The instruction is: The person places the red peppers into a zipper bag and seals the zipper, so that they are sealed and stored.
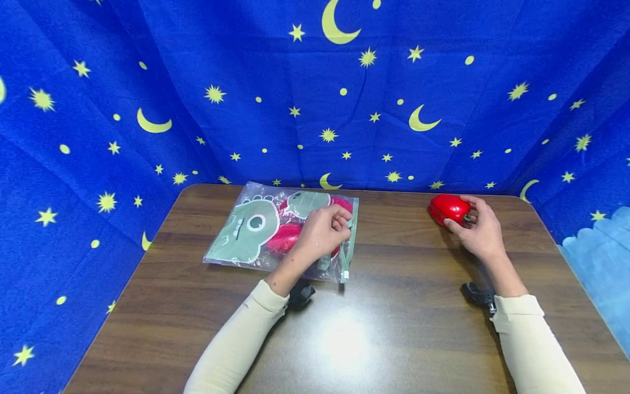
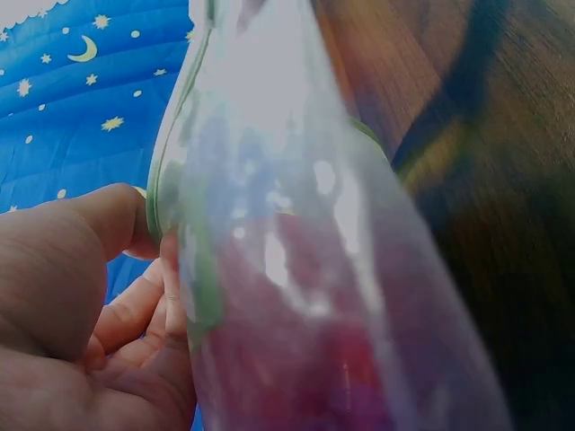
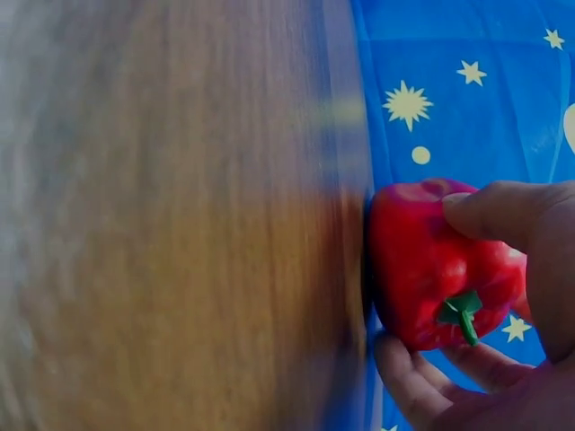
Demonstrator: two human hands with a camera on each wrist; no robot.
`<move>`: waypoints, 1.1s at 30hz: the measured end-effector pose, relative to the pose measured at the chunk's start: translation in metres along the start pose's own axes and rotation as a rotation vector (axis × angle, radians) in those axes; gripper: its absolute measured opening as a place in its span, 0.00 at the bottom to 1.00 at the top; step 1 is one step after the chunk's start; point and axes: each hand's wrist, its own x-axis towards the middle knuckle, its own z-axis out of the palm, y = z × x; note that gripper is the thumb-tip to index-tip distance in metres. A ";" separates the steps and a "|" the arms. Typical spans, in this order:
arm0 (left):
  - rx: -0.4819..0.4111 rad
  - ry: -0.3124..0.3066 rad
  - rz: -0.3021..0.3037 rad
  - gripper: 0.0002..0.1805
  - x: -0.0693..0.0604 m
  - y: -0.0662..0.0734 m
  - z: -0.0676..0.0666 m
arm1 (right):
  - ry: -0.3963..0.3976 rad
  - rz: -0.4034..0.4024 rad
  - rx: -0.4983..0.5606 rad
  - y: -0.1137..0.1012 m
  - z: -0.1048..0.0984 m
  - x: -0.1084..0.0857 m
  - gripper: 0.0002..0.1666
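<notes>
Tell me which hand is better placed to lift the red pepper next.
Likely the right hand: it grips the red pepper, while the left hand pinches the edge of the clear bag.

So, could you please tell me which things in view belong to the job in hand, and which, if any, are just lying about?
Part of the job:
red pepper, in the right hand
clear bag, its zip edge in the left hand
red items inside, apparently

Just surroundings:
wooden table
starry blue cloth
light blue cloth
</notes>
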 end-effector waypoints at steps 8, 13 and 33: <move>-0.025 0.024 -0.003 0.13 0.001 -0.002 0.001 | -0.045 -0.014 0.021 -0.004 0.005 -0.001 0.42; -0.015 0.034 -0.006 0.13 0.002 -0.004 0.002 | -0.073 -0.017 0.039 -0.010 0.009 -0.002 0.43; 0.006 0.101 0.021 0.12 0.006 -0.010 0.005 | -0.240 -0.172 0.268 -0.057 0.057 -0.012 0.42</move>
